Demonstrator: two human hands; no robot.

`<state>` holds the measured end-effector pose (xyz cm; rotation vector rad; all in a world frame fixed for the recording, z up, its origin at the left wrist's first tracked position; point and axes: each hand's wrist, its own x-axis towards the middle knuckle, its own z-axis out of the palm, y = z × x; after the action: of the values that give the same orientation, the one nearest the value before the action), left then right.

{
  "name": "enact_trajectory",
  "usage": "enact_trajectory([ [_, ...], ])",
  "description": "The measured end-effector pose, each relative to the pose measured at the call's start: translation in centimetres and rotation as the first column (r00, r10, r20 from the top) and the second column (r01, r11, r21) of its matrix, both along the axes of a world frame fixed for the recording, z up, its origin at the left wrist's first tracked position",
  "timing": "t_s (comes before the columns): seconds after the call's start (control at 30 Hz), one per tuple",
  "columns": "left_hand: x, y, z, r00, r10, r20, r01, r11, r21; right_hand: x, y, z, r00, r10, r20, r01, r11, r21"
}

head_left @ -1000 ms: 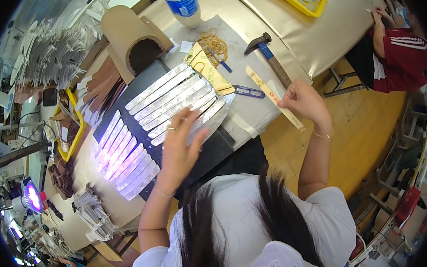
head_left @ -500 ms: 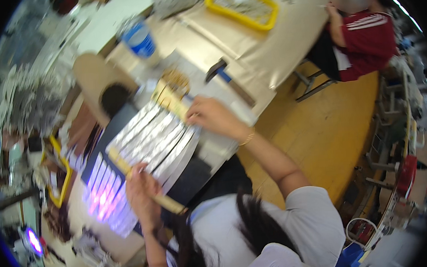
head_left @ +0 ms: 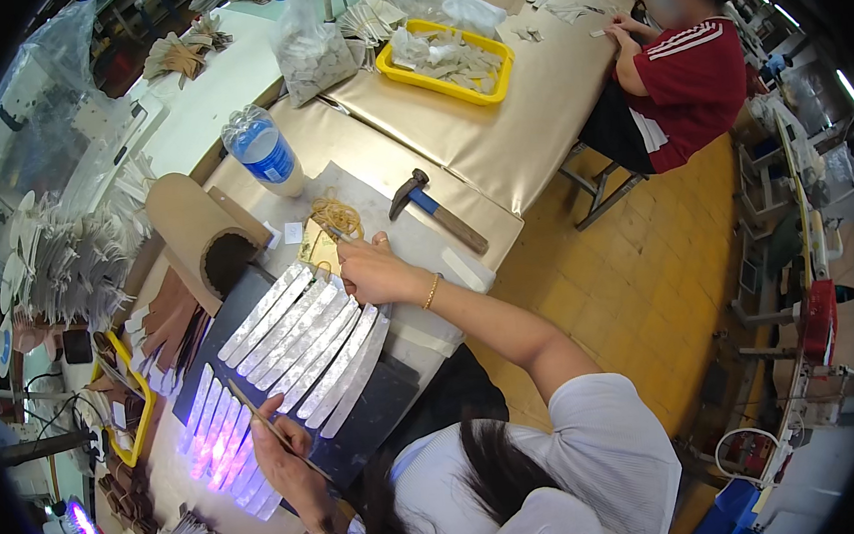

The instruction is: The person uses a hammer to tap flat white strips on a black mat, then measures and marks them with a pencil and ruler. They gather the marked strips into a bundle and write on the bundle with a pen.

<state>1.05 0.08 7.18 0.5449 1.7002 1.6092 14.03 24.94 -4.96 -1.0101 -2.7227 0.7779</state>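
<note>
My left hand [head_left: 283, 454] is closed round a thin, flat, tan strip [head_left: 247, 404], seen nearly edge-on. It is over the near side of a dark board [head_left: 380, 373]. Across that board lie several shiny whitish strips [head_left: 296, 327], side by side in a fan. My right hand [head_left: 379, 273], with a bracelet at the wrist, is at the far ends of these strips, its fingers curled together. A slim greyish thing shows by its fingertips; what it is I cannot make out. Beside them are a pale yellow pad [head_left: 320, 252] and a heap of rubber bands [head_left: 335, 217].
A hammer [head_left: 438, 214] lies beyond my right hand, near a bottle [head_left: 266, 157]. Left stand a tan curved roll [head_left: 205, 229] and purple-lit strips [head_left: 222, 439] near a lamp [head_left: 84, 525]. A yellow tray [head_left: 446, 65] is far back; a person in red [head_left: 689, 86] sits right.
My right hand has drawn back a little toward the left. The strip in my left hand has turned from flat to edge-on and moved lower. The whole view has shifted and become sharper.
</note>
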Motion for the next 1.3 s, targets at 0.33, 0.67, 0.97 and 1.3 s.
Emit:
enact_trajectory([
  [0.33, -0.6, -0.6, 0.2, 1.000, -0.008, -0.008, 0.008, 1.000, 0.026, 1.0, 3.1, 4.2, 0.967, 0.105, 0.234, -0.106, 0.994, -0.009],
  [0.67, -2.4, -3.2, -0.2, 0.999, -0.013, -0.032, 0.017, 0.993, 0.113, 1.7, 5.4, 6.7, 0.891, 0.374, 0.257, -0.287, 0.904, -0.318],
  [0.97, -6.1, -6.8, -0.2, 0.988, 0.036, -0.149, -0.029, 0.999, 0.045, 7.5, 5.6, 13.2, 0.926, 0.330, -0.183, -0.347, 0.555, -0.756],
  [1.3, -12.7, -10.5, 0.2, 0.633, 0.030, -0.774, -0.212, 0.968, -0.136, 5.7, 0.6, 13.6, 0.629, -0.260, -0.732, -0.377, 0.722, -0.580],
])
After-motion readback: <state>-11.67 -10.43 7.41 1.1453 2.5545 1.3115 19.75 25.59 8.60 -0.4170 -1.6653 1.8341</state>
